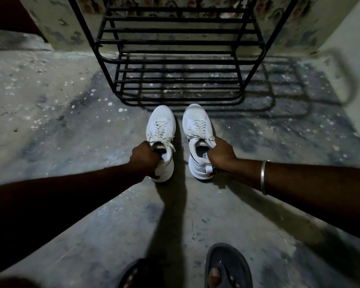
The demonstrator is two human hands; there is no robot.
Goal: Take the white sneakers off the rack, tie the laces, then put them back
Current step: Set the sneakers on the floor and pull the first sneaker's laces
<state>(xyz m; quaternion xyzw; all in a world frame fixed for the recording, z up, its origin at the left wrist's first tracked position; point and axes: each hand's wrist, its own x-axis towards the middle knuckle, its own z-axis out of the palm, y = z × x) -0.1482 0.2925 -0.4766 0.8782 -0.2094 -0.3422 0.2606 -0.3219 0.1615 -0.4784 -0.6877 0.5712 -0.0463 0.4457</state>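
Two white sneakers stand side by side on the concrete floor [71, 125], just in front of the black metal rack [179, 59]. The left sneaker [161, 129] and the right sneaker [197, 125] each lie with the long axis running from the person toward the rack, toes pointing at its lowest shelf and heels toward the person. The toes sit near the rack's front bottom bar without touching it. A narrow strip of floor separates the pair. Loose lace ends trail over the collar of each shoe.

The left hand [144, 159] is closed over the heel collar of the left sneaker, fingers curled into the opening. The right hand [221, 155] is closed on the collar at the outer side of the right sneaker, thumb side toward the laces. A metal bangle [264, 176] circles the right forearm.

On the side of the sneakers away from the rack, the person's feet in dark sandals [227, 267] rest on the floor.
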